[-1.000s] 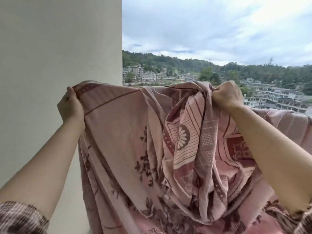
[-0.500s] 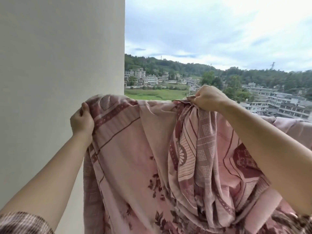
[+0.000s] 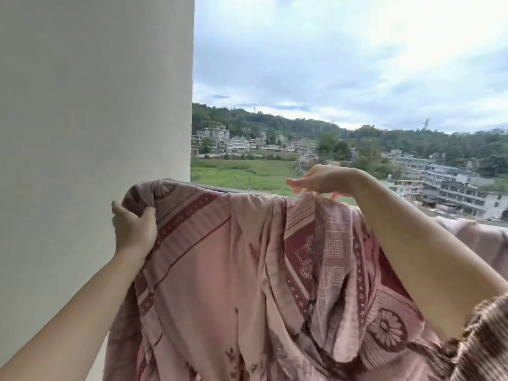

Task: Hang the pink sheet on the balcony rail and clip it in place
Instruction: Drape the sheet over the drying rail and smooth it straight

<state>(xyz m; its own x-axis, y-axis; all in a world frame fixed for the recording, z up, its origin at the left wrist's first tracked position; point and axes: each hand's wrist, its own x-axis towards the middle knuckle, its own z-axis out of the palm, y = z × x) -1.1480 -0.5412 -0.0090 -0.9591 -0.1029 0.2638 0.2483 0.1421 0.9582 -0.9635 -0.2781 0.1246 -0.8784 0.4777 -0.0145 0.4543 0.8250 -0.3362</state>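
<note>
Half a second ago our right hand (image 3: 321,179) was closed around the bunched top fold of the pink sheet (image 3: 220,270). Now it has let go and hovers just above the balcony rail (image 3: 220,189), fingers loosely stretched out along it. We cannot tell whether its lowest fingertips brush the cloth. Our left hand (image 3: 134,232) has sunk a little and still grips the sheet's end corner, fingers curled over the hem and thumb on the near side, just below the rail's wall end. The sheet's top edge, held up in the air before, now lies over the rail, and the hands are well apart along it.

We count one sheet. It is draped over the rail and hangs down on our side in deep folds, with a short bare stretch of rail showing above it between the hands. Past the right hand, more pink cloth runs on along the rail. There is one rail, one pale wall (image 3: 96,105) where the rail ends, two hands, and one checked sleeve (image 3: 483,342) well below the rail.
</note>
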